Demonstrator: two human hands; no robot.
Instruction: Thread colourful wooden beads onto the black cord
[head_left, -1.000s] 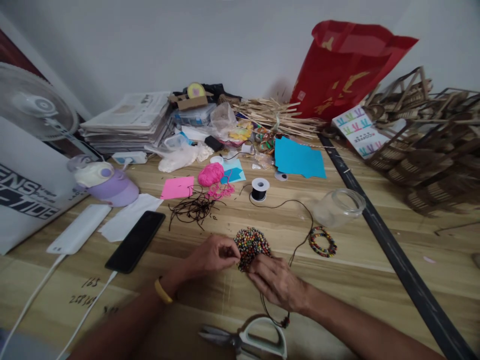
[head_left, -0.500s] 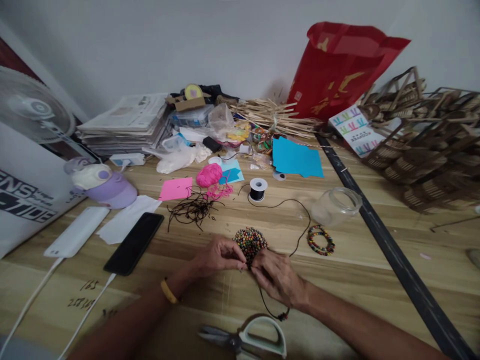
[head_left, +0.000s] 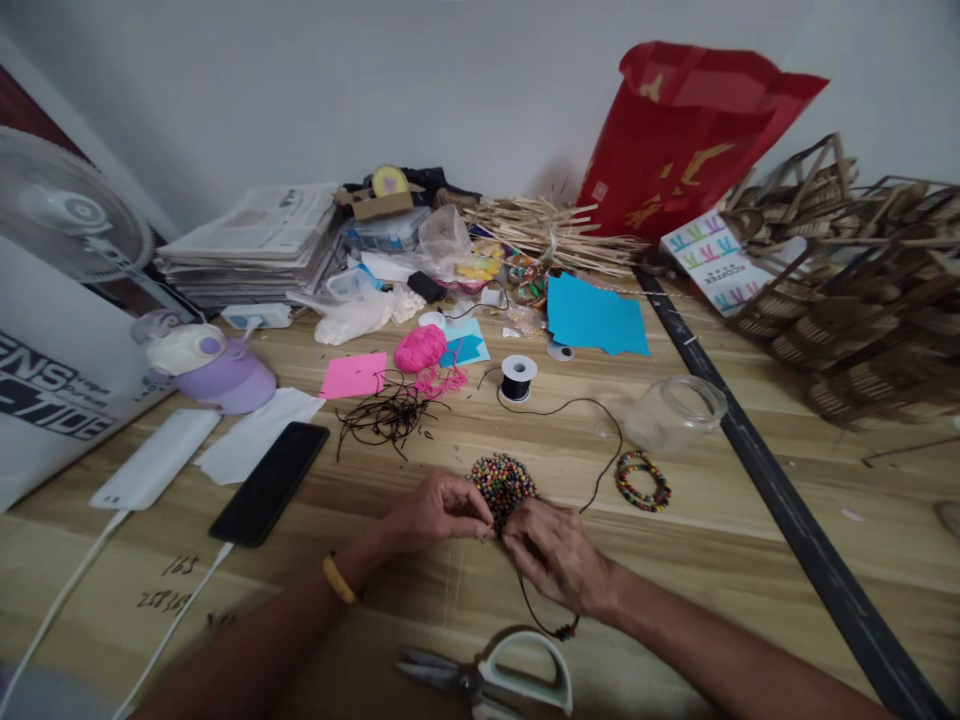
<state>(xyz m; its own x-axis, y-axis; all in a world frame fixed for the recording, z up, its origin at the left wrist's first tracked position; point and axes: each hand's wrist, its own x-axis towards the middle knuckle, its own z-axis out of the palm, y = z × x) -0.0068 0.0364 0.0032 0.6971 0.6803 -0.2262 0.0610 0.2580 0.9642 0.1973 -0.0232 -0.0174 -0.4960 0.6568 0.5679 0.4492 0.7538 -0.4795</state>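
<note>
My left hand (head_left: 450,512) and my right hand (head_left: 551,550) meet fingertip to fingertip at the near edge of a pile of small multicoloured beads (head_left: 501,482). The left thumb and forefinger pinch a tiny bead, hard to make out. My right fingers are closed on a black cord (head_left: 529,597). Below that hand the cord hangs down to a few threaded beads (head_left: 566,630). Another stretch of black cord runs from behind the right hand to a spool (head_left: 517,378). A finished-looking beaded bracelet (head_left: 643,480) lies to the right.
Scissors (head_left: 487,680) lie close to the front edge. A glass jar (head_left: 667,415) stands at right. Cut black cords (head_left: 386,415), pink yarn (head_left: 420,348) and a phone (head_left: 270,485) lie at left. Stacked baskets (head_left: 847,330) and a red bag (head_left: 690,140) are at the back right.
Both hands keep nearly the same pinching pose over the bead pile. The whole view has shifted very slightly; nothing else has visibly moved.
</note>
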